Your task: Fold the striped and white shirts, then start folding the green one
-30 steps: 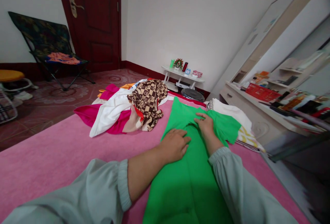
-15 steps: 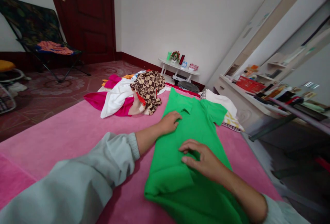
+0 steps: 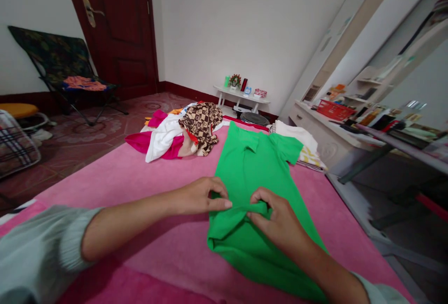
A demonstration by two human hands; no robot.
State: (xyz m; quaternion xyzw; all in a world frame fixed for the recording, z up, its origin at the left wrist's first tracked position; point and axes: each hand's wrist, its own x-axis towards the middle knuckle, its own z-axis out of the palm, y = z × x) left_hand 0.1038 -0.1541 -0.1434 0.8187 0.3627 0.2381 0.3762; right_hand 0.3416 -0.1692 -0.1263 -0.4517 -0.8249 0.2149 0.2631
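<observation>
A bright green short-sleeved shirt [image 3: 255, 173] lies flat on a pink bed cover [image 3: 115, 187], collar toward the far end. My left hand [image 3: 201, 195] pinches a raised fold of the green cloth at the shirt's left edge, about its middle. My right hand [image 3: 276, 220] pinches the same fold a little to the right, fingers curled round the cloth. Both sleeves of my grey top are pushed up my forearms.
A heap of clothes [image 3: 182, 131], white, pink and brown-checked, lies at the far left of the bed. Folded white and striped cloth [image 3: 304, 147] sits beside the shirt's right sleeve. A dresser [image 3: 329, 131] stands right, a small white table [image 3: 243, 96] by the wall, a folding chair [image 3: 66, 75] near the door.
My left hand drew back from the shirt's upper left edge to its middle. Both hands, flat on the cloth before, now pinch up a fold across it. The view shifted a little.
</observation>
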